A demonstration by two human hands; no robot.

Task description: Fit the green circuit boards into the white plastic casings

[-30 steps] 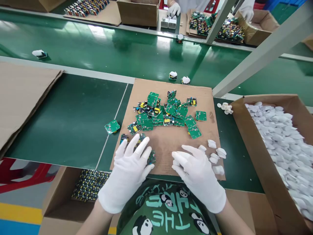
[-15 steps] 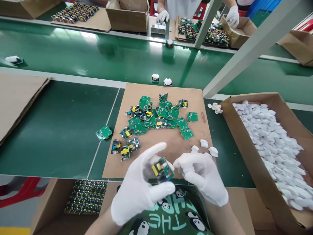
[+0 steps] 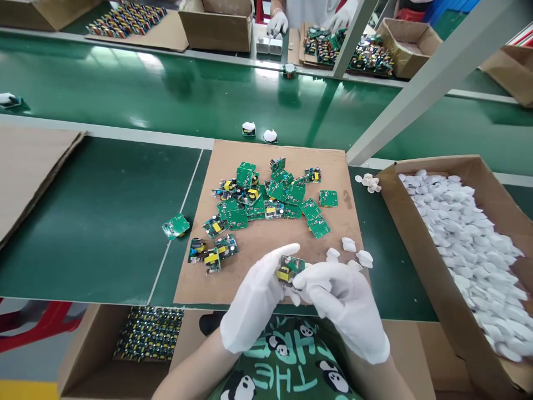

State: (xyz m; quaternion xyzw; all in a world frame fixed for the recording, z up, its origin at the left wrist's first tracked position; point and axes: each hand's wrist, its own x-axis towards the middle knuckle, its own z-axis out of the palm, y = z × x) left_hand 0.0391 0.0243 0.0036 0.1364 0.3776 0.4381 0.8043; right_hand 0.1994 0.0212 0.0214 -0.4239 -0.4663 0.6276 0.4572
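"How's the hold?"
"Left hand [image 3: 254, 294] grips the circuit board [image 3: 287, 269] above the cardboard [image 3: 268, 239]; the curled right hand [image 3: 352, 308] touches its edge — pinching what, I can't tell. Best keep it steady, press gently."
"Containers?"
"Lower carton [image 3: 92, 350]: rowed boards [image 3: 150, 333]. Right carton [image 3: 422, 258]: white pieces [image 3: 466, 233]. Far carton [image 3: 216, 31] — contents hidden."

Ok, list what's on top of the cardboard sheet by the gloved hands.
Circuit boards and several white pieces lie on the cardboard sheet. The left hand and right hand hide part of its near side; anything under the overlapping boards is covered too.
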